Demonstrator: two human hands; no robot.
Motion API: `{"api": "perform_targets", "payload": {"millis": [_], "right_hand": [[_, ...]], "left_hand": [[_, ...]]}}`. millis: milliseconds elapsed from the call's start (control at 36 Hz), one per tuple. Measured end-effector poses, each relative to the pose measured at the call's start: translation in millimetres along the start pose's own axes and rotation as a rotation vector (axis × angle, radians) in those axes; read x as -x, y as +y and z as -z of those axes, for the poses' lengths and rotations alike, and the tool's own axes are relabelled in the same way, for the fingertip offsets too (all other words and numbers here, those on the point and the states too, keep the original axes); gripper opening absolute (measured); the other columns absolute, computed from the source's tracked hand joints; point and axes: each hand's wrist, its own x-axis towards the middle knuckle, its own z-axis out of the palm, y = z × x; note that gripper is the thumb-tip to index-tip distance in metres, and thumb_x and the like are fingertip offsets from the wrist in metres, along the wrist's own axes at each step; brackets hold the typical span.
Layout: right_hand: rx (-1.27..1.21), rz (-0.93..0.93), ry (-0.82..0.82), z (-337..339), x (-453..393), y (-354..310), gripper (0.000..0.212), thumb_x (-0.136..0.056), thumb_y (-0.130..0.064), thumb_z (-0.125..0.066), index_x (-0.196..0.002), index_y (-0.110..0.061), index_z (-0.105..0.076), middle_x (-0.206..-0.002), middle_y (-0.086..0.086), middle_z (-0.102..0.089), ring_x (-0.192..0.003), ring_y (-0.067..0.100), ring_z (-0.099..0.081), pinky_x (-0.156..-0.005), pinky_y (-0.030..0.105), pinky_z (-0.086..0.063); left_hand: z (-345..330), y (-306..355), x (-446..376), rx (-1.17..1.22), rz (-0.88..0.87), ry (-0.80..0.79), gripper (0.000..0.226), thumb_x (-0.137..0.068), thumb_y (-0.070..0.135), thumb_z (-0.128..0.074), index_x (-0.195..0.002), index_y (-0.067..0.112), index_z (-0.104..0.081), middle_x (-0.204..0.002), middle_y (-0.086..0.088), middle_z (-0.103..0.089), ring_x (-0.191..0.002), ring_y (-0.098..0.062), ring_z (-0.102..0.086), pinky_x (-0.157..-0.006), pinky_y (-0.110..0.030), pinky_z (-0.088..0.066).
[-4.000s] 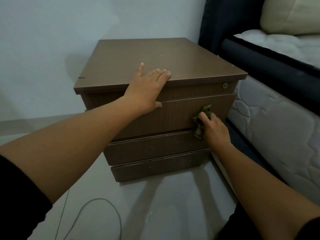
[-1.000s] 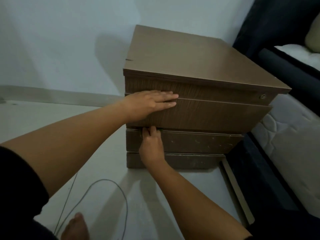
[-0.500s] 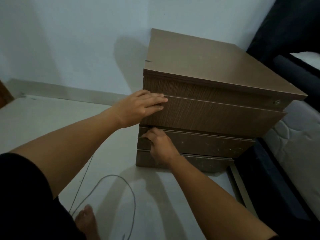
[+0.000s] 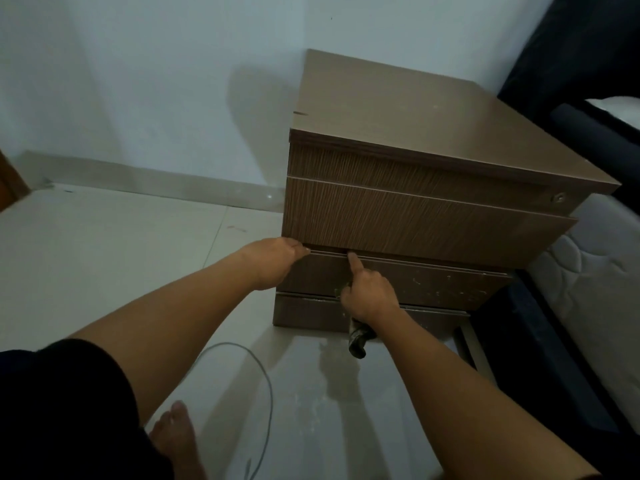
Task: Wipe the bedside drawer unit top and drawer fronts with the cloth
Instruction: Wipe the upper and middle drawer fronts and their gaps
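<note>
While the wiping pauses: both hands now work at the seam under the upper drawer, so the EARLIER comparison matters here.
Left hand [image 4: 273,265]: dropped from the upper drawer front, where it lay flat half a second ago, to the left end of the middle drawer [image 4: 415,282]; fingers [image 4: 300,250] curled together onto its top edge.
Right hand [image 4: 369,296]: index finger raised into the same gap, remaining fingers clamped on the cloth [image 4: 357,339], which dangles below the wrist, off the wood.
Drawer unit [image 4: 398,109]: beside the bed [image 4: 595,265]; middle front speckled with pale marks.
Meaning: probably pulling that drawer out to wipe it; lower fronts remain undone.
Floor [image 4: 114,258]: a cable [image 4: 266,386] loops near a bare foot [image 4: 176,434].
</note>
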Motion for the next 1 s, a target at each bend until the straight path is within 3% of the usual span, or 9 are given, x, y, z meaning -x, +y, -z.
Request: {"api": "perform_targets", "payload": {"millis": [83,278,472,556,639,722,806,917,1000], "right_hand": [[-0.028,-0.019,-0.005,-2.5,-1.5,-2.7,0.071,-0.090,-0.024,-0.045,-0.150,-0.018,-0.006,-0.118,0.017,-0.059,-0.104,0.033,-0.057,-0.085,0.038,-0.046],[-0.052,-0.014,0.008,-3.4,1.6,-0.6,0.071,-0.091,-0.024,-0.046,-0.150,-0.020,-0.007,-0.121,0.017,-0.057,-0.106,0.033,-0.056,-0.088,0.039,-0.046],[-0.137,0.019,0.078,-8.7,5.9,1.6,0.067,-0.090,-0.017,-0.046,-0.149,-0.017,-0.015,-0.132,0.015,-0.051,-0.113,0.031,-0.054,-0.093,0.039,-0.045],[-0.158,0.145,0.234,-19.7,9.3,2.6,0.051,-0.086,-0.009,-0.051,-0.136,-0.011,-0.040,-0.126,0.013,-0.052,-0.114,0.030,-0.052,-0.094,0.038,-0.046],[-0.040,0.353,0.355,-30.6,9.4,1.4,0.034,-0.077,-0.003,-0.061,-0.110,-0.008,-0.059,-0.102,0.014,-0.057,-0.091,0.030,-0.055,-0.070,0.041,-0.054],[0.074,0.546,0.474,-39.1,6.4,-2.8,0.030,-0.071,0.002,-0.069,-0.099,-0.007,-0.067,-0.091,0.011,-0.062,-0.075,0.026,-0.055,-0.053,0.031,-0.051],[0.185,0.695,0.500,-44.6,1.7,-8.0,0.024,-0.075,-0.002,-0.066,-0.098,-0.007,-0.068,-0.093,0.010,-0.063,-0.082,0.022,-0.050,-0.058,0.028,-0.048],[0.257,0.804,0.467,-45.0,-4.7,-13.6,0.024,-0.082,-0.007,-0.050,-0.099,-0.006,-0.068,-0.101,0.013,-0.064,-0.086,0.025,-0.058,-0.065,0.030,-0.052],[0.288,0.881,0.470,-44.4,-12.1,-18.3,0.021,-0.081,-0.005,-0.056,-0.097,-0.003,-0.069,-0.099,0.014,-0.065,-0.084,0.027,-0.061,-0.065,0.031,-0.053]], "left_hand": [[0.0,3.3,-2.7,0.025,0.032,-0.007,0.055,-0.094,0.004,-0.044,-0.146,0.018,-0.031,-0.144,-0.006,-0.041,-0.127,-0.025,-0.045,-0.104,-0.033,-0.038],[2.9,5.7,-7.3,0.020,0.063,-0.063,0.048,-0.091,0.001,-0.049,-0.136,0.016,-0.047,-0.130,-0.008,-0.054,-0.113,-0.023,-0.055,-0.097,-0.032,-0.047],[0.6,3.4,-8.0,-0.006,0.045,-0.081,0.058,-0.090,-0.003,-0.049,-0.143,0.017,-0.038,-0.141,-0.008,-0.045,-0.126,-0.024,-0.048,-0.105,-0.035,-0.042],[0.8,-1.0,-9.6,0.011,0.043,-0.087,0.066,-0.088,-0.006,-0.049,-0.146,0.020,-0.034,-0.148,-0.006,-0.039,-0.131,-0.025,-0.042,-0.109,-0.036,-0.038],[1.3,-4.6,-8.6,0.047,0.042,-0.095,0.065,-0.089,-0.005,-0.048,-0.146,0.022,-0.033,-0.149,-0.006,-0.037,-0.133,-0.025,-0.040,-0.111,-0.036,-0.035],[-0.9,-8.8,-6.0,0.081,0.031,-0.078,0.064,-0.089,-0.004,-0.047,-0.145,0.023,-0.033,-0.150,-0.004,-0.036,-0.134,-0.024,-0.040,-0.110,-0.035,-0.035],[-3.1,-13.7,-3.6,0.080,0.019,-0.066,0.073,-0.086,-0.012,-0.046,-0.147,0.024,-0.029,-0.154,-0.001,-0.028,-0.139,-0.022,-0.033,-0.113,-0.033,-0.031],[-4.9,-20.5,-0.4,0.094,-0.002,-0.039,0.074,-0.086,-0.013,-0.045,-0.147,0.025,-0.028,-0.154,0.000,-0.029,-0.139,-0.020,-0.033,-0.113,-0.033,-0.031],[-7.4,-28.3,0.4,0.101,-0.015,-0.029,0.075,-0.085,-0.013,-0.044,-0.147,0.025,-0.029,-0.154,0.000,-0.030,-0.138,-0.019,-0.034,-0.113,-0.033,-0.032]]}}
